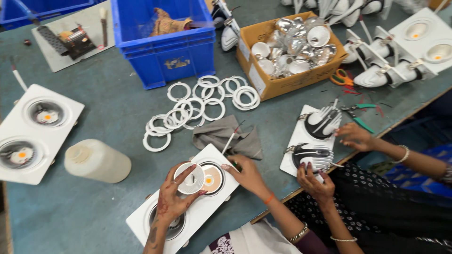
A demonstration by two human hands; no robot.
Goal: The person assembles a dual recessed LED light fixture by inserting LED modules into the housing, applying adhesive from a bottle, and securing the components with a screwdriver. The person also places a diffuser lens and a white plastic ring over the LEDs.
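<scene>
I take the white rectangular two-hole lamp housing [207, 214] at the near table edge as my landmark. My left hand [175, 195] sits over its middle, fingers pinched around one round white ribbed reflector cup [190, 178], held just above the housing's far hole [213, 178]. My right hand [248, 175] rests at the housing's far right corner, fingers curled; whether they grip anything I cannot tell. Just beyond that corner lies one crumpled grey cloth [229, 137]. Farther beyond, loose white plastic rings [202, 107] lie scattered, too overlapped for me to count. Beyond the rings stand one blue plastic crate [165, 51] and one brown cardboard box [282, 80] of shiny reflectors. Left of the housing lies one translucent plastic bottle [97, 161] on its side, and beyond it a second white two-hole housing [35, 131]. To the right, another person's two hands [353, 136] work at a third housing [310, 141].
</scene>
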